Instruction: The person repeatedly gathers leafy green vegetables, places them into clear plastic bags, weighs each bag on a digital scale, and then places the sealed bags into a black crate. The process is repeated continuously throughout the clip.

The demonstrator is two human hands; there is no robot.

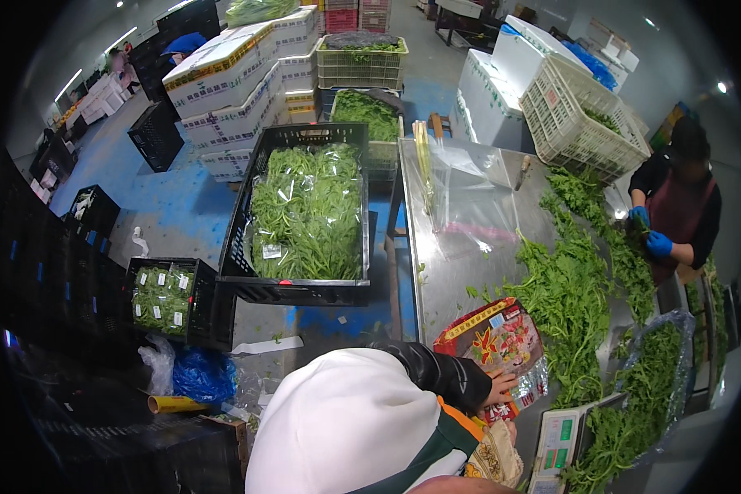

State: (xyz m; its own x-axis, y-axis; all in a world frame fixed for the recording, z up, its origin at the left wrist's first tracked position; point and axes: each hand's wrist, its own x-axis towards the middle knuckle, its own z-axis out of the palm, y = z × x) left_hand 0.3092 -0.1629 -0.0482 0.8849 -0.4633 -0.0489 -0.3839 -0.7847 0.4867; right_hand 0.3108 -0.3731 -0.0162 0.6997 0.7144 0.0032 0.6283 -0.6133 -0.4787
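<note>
My left hand (501,388), at the end of a black sleeve, lies with spread fingers on the lower part of a red printed plastic bag (491,338). The bag rests on the stainless steel table (463,272) and bears writing and pictures. Just below it, a small part of my right hand (511,430) shows beside a yellow patterned cuff (495,454); its fingers are mostly hidden. Loose leafy greens (568,302) spread along the table beside the bag. Near my right hand stands a digital scale (554,447), with more greens (636,395) in clear plastic by it.
A black crate (293,293) of bagged greens stands left of the table; a smaller one (213,309) is beyond it. Clear plastic bags (472,204) and a knife (522,171) lie on the table. White boxes (222,80) are stacked behind. Across the table, a gloved co-worker (679,204) handles greens.
</note>
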